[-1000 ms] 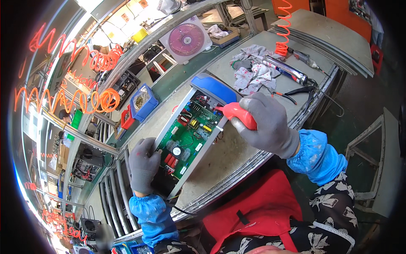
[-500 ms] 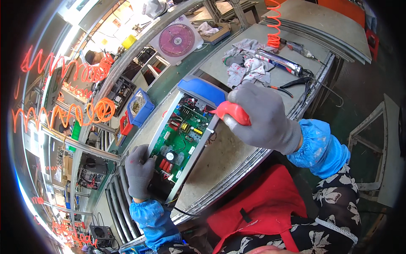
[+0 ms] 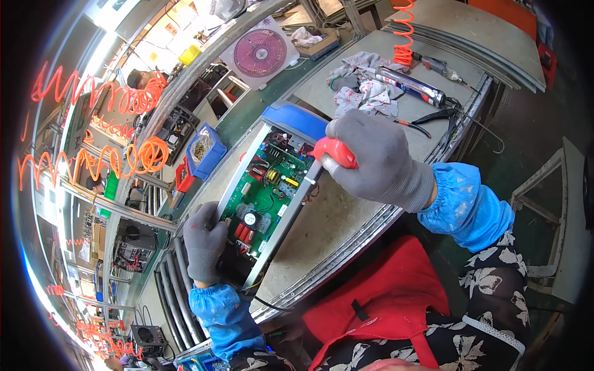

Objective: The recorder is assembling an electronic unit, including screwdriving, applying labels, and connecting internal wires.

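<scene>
An open metal equipment case lies slantwise on the bench, with a blue end piece at its far end. Inside it a green circuit board carries several components and wires. My gloved left hand grips the case's near left side, thumb over the edge. My gloved right hand is closed around a red object with a tapered end, held at the case's far right corner. The glove hides much of this object, so its exact kind is unclear. Its tip is at or just above the case edge.
Beyond my right hand lie rags, a sealant cartridge gun, black pliers and a tool on an orange coiled hose. Blue and red bins stand left of the case. Rollers lie near left.
My right hand has shifted slightly left and up, and the red object has turned, so its tip shows less. The left hand stays on the case.
</scene>
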The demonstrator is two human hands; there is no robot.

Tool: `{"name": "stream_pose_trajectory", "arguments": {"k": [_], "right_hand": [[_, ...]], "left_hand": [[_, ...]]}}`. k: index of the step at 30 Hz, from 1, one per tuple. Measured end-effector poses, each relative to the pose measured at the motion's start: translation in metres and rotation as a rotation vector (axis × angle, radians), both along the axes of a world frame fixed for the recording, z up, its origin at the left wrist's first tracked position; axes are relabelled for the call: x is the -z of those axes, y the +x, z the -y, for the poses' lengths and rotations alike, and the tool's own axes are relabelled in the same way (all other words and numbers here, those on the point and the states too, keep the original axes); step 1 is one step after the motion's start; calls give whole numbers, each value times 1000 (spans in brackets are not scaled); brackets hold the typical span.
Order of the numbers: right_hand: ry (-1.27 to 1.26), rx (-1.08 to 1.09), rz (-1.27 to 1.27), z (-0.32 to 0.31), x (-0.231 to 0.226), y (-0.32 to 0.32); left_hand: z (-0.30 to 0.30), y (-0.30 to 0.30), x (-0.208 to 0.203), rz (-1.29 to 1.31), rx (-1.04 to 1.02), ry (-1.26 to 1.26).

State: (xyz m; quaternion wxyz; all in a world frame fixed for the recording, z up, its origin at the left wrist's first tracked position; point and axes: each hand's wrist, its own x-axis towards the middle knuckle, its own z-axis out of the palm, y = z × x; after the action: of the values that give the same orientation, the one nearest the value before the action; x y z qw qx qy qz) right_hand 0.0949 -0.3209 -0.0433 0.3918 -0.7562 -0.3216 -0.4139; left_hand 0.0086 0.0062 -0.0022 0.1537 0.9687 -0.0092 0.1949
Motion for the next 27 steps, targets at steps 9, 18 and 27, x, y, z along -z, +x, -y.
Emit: {"name": "stream_pose_trajectory", "arguments": {"k": [9, 18, 27], "right_hand": [[33, -30, 21, 4, -3, -2], [89, -45, 97, 4, -3, 0], [-79, 15, 148, 6, 6, -13]], "left_hand": [[-4, 1, 3, -8, -7, -12], [5, 3, -1, -8, -9, -13], [4, 6, 0, -7, -12, 81]]}}
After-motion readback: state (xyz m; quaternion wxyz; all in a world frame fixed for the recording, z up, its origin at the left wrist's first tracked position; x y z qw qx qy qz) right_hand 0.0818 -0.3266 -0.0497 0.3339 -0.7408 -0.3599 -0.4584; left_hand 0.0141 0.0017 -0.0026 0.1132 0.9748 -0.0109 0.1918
